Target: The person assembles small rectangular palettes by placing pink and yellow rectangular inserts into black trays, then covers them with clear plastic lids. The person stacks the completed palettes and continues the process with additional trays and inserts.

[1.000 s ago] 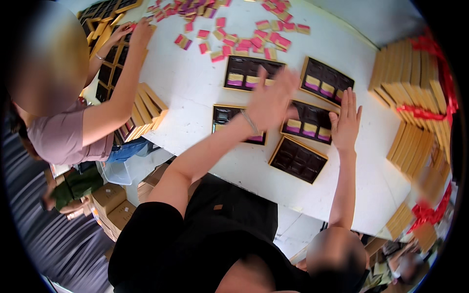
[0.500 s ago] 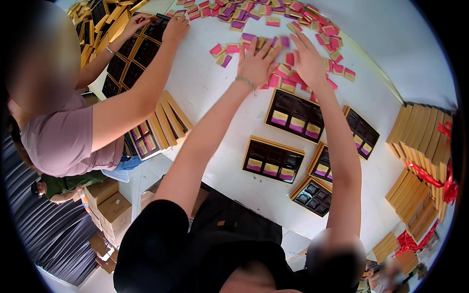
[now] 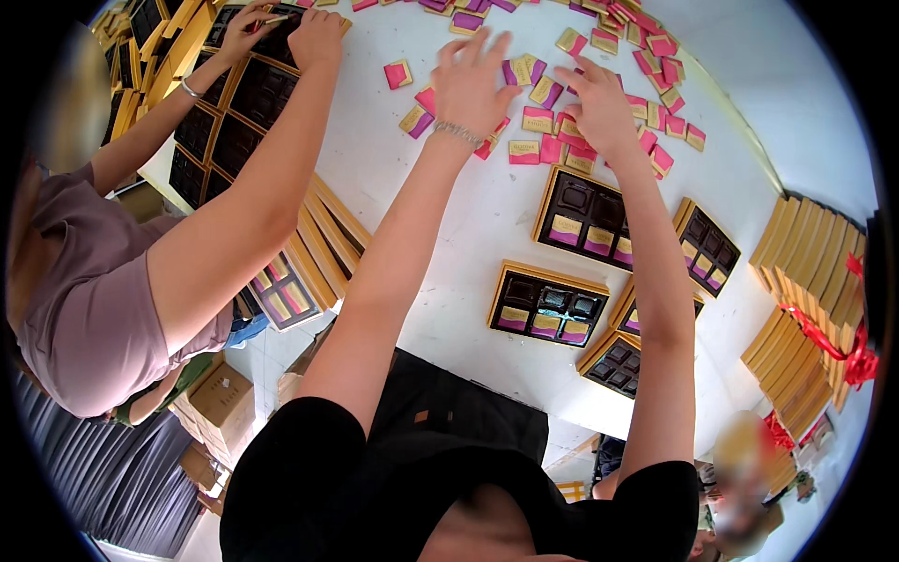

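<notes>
My left hand hovers with spread fingers at the near side of a scatter of small flat pieces in pink-and-gold and purple-and-gold wrappers. A purple-and-gold piece lies between my two hands. My right hand, fingers apart and slightly bent, is over several pink-and-gold pieces; nothing shows in its grasp. Below it stands a gold-edged box with a dark compartment tray, its near row filled with purple-and-gold pieces. A similar part-filled box is nearer me. My right forearm partly hides other boxes.
At the left, a co-worker's hands work over joined dark trays. Gold-edged boxes stand on edge beside that arm. Stacks of gold boxes with red ribbon line the right. A second part-filled box sits past my forearm.
My left hand has come up off the pieces and a little left. Pieces between my hands now lie more spread out. The whole view has shifted slightly.
</notes>
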Motion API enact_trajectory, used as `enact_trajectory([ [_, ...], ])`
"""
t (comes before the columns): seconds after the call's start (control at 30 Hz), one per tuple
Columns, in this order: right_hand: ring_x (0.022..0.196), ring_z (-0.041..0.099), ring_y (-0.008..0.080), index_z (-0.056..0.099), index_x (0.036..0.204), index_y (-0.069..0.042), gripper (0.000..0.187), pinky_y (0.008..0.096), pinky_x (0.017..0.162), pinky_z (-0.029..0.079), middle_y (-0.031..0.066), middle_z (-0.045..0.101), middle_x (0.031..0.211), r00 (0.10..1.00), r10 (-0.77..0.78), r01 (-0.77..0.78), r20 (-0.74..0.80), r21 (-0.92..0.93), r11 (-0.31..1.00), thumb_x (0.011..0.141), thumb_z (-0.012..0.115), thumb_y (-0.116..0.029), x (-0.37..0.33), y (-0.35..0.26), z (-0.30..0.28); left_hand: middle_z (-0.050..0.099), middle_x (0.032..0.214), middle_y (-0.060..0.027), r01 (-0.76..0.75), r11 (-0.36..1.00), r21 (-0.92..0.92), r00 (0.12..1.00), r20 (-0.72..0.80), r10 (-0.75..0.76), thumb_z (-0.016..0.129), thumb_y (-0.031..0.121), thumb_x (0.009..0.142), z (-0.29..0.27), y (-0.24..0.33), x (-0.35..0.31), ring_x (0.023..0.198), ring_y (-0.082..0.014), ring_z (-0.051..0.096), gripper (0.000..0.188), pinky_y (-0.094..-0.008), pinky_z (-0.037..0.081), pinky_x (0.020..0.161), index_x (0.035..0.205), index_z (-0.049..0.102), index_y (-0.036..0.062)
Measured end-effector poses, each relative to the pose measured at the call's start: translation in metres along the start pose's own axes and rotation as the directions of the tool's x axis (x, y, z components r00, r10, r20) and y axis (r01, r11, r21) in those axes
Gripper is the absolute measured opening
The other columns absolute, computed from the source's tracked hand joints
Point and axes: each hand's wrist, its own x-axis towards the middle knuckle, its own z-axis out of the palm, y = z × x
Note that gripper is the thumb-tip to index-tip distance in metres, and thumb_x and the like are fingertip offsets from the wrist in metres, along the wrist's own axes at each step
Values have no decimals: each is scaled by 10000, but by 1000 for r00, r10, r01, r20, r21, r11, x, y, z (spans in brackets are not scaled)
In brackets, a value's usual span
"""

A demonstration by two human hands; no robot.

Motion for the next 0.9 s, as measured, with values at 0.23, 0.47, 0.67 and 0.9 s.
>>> enact_trajectory([
  [0.23, 1060, 572, 291, 686, 1051, -110, 310, 403, 851, 500, 89, 609, 1155, 997, 21, -29, -73, -106, 994, 751, 687, -33, -16, -1, 9, 679, 1066, -66, 182, 983, 5, 938, 300, -175, 658, 78, 786, -6, 0, -2, 961, -274, 638, 320, -378, 525, 790, 1104, 672, 109],
  [0.47, 786, 657, 241, 666, 991, -23, 178, 352, 719, 513, 103, 679, 847, 902, 334, -149, -274, 529, 836, 823, 644, -76, -123, -18, -61, 707, 772, -36, 449, 659, -603, 887, 389, -249, 739, 122, 797, -76, 61, -110, 702, -90, 649, 178, -240, 518, 660, 961, 719, 56],
  [0.67, 897, 646, 143, 639, 1146, 31, 276, 271, 789, 525, 78, 681, 979, 530, 786, -516, 320, 856, 0, 884, 645, -58, -347, -55, -106, 689, 881, -47, 552, 616, -562, 752, 655, -76, 727, -4, 800, -110, 146, -232, 752, -97, 654, 183, -225, 535, 685, 981, 701, 9],
  [0.9, 935, 610, 133, 606, 1211, 60, 363, 236, 861, 487, 87, 627, 1146, 512, 856, -428, 74, 886, 179, 849, 605, 86, -466, -59, -105, 676, 873, -71, 420, 636, -648, 757, 637, 148, 729, 2, 778, -95, 217, -283, 740, -131, 666, 183, -241, 531, 654, 957, 696, 7],
])
